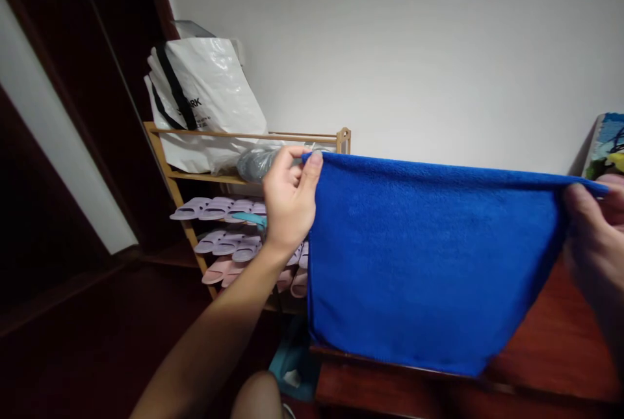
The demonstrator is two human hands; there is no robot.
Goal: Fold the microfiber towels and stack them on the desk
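A blue cloth (429, 263) hangs spread out between my two hands, its top edge drawn nearly straight. My left hand (292, 198) pinches the upper left corner between thumb and fingers. At the right edge of the view, my right hand (597, 224) is closed on the upper right corner, partly cut off by the frame. The cloth's lower edge hangs at the front of a reddish-brown wooden table (560, 334) and hides part of it.
Behind my left arm stands a wooden shoe rack (178, 195) with several lilac slippers (219, 208) and pink slippers (217, 271). A white bag (214, 88) rests on its top shelf. A teal container (295, 360) is on the floor. A colourful picture (607, 143) leans at far right.
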